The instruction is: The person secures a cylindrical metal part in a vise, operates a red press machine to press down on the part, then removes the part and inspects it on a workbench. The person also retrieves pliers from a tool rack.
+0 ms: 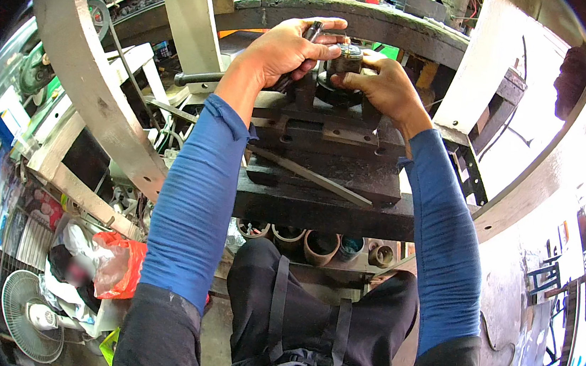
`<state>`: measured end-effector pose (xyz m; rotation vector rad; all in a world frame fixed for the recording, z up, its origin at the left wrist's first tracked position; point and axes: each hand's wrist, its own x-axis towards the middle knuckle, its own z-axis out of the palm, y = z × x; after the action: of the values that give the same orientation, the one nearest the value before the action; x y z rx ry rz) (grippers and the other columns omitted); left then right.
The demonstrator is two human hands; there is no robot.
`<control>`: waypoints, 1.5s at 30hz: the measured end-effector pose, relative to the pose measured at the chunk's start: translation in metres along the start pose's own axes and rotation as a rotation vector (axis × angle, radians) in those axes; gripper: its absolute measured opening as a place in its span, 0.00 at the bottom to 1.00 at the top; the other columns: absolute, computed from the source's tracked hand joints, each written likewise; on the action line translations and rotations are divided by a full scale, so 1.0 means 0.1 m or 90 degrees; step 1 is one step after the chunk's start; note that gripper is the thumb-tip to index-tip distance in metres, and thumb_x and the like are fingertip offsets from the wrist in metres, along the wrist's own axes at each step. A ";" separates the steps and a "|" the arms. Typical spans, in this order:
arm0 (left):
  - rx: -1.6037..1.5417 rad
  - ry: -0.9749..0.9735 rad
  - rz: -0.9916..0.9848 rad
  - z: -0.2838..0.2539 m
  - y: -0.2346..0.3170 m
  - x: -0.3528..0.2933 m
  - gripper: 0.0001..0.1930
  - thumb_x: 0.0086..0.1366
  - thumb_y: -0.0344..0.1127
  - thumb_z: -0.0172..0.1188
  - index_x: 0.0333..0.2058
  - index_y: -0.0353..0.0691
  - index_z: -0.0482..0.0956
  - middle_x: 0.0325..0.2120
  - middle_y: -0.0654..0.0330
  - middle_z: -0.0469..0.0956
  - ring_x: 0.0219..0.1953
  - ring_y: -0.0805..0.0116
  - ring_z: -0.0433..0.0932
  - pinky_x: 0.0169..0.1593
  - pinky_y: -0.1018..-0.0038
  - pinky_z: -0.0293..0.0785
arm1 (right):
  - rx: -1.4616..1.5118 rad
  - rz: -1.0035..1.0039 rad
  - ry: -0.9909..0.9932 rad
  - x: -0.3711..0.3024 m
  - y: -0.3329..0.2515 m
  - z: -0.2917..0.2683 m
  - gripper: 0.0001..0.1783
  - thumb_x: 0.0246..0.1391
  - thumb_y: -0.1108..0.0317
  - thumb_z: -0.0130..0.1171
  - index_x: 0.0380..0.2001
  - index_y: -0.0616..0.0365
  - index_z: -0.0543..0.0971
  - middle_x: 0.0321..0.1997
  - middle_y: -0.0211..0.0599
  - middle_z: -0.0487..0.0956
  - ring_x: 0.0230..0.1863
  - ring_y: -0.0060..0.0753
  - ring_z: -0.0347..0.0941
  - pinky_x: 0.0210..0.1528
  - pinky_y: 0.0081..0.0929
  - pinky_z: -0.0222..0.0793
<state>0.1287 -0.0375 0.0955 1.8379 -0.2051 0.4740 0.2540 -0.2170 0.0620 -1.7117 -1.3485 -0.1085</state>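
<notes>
A short, dark metal cylinder (345, 61) stands upright on a dark round base (338, 95) at the far middle of the bench fixture. My right hand (387, 87) grips it from the right, its thumb across the near side and its fingers behind. A slim dark rod (314, 31) passes through my left hand (286, 48), whose fingers are closed round it. The left fingertips reach over to the cylinder's top left edge. Part of the rod is hidden by that hand. Below, a flat metal bar (311, 176) lies slantwise across the dark steel block (324, 154).
Pale uprights (96, 84) of a frame rise on both sides of my arms. A long-handled metal bar (200, 78) sticks out left. Several round pots (320, 246) sit under the block. A fan (36, 316) and red plastic bag (120, 265) are at lower left.
</notes>
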 end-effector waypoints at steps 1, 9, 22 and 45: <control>0.018 -0.002 -0.003 0.00 0.01 0.01 0.31 0.64 0.37 0.72 0.64 0.39 0.74 0.49 0.65 0.85 0.19 0.87 0.65 0.18 0.85 0.60 | 0.003 0.001 -0.003 0.01 0.03 0.00 0.21 0.46 0.57 0.76 0.40 0.60 0.88 0.37 0.41 0.88 0.37 0.29 0.82 0.44 0.30 0.76; 0.038 0.017 0.008 0.01 -0.06 0.04 0.32 0.62 0.38 0.74 0.64 0.38 0.75 0.45 0.67 0.85 0.20 0.86 0.66 0.17 0.85 0.59 | 0.005 0.005 0.004 -0.01 -0.04 0.02 0.20 0.45 0.58 0.74 0.38 0.61 0.88 0.36 0.42 0.87 0.36 0.31 0.82 0.43 0.31 0.76; 0.067 -0.009 -0.002 0.01 -0.05 0.06 0.30 0.64 0.38 0.72 0.63 0.39 0.75 0.48 0.70 0.84 0.22 0.85 0.65 0.19 0.85 0.61 | 0.010 0.012 -0.001 0.01 0.05 0.01 0.19 0.49 0.63 0.72 0.44 0.60 0.87 0.39 0.40 0.88 0.38 0.28 0.80 0.47 0.30 0.75; 0.071 0.088 0.014 0.12 -0.04 0.00 0.32 0.59 0.48 0.78 0.59 0.42 0.80 0.41 0.66 0.87 0.19 0.87 0.66 0.19 0.84 0.60 | -0.022 0.020 0.031 -0.02 -0.03 0.01 0.20 0.47 0.60 0.76 0.42 0.60 0.88 0.36 0.39 0.88 0.35 0.28 0.81 0.45 0.30 0.76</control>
<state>0.1325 -0.0481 0.0890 1.9045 -0.1076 0.6365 0.2502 -0.2176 0.0618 -1.7473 -1.2906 -0.1563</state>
